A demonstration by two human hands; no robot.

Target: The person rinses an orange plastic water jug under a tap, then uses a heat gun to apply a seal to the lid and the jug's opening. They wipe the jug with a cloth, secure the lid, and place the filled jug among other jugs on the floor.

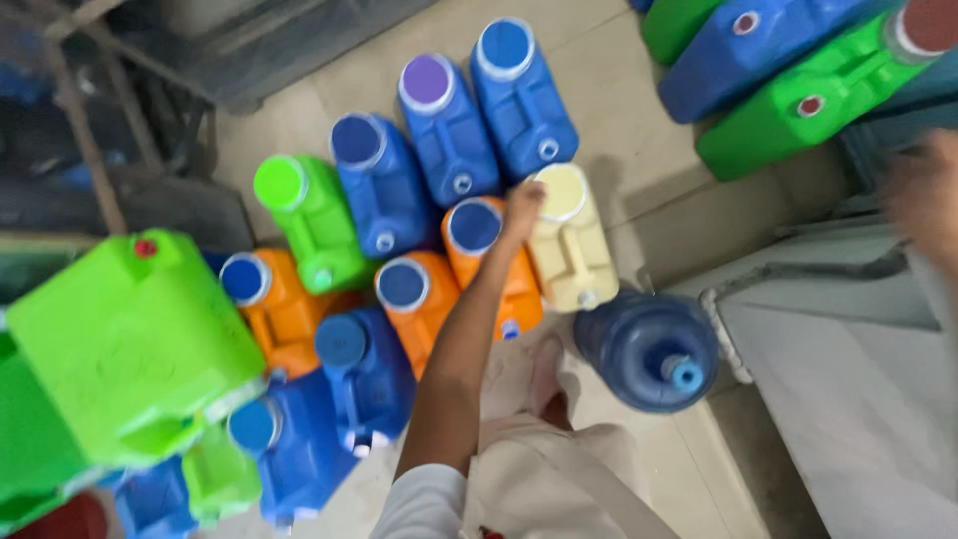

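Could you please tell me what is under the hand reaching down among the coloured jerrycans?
The left hand rests at the cream jerrycan, beside an orange jerrycan. Its fingers' grip is hidden.

The left hand [523, 206] reaches down on a straight arm, fingers seemingly curled; the right hand [923, 195] is blurred.

A cream plastic jerrycan [571, 240] stands upright on the floor at frame centre, its wide round cap facing up and moulded handle running down its top, pressed against an orange jerrycan [496, 262] with a blue cap to its left
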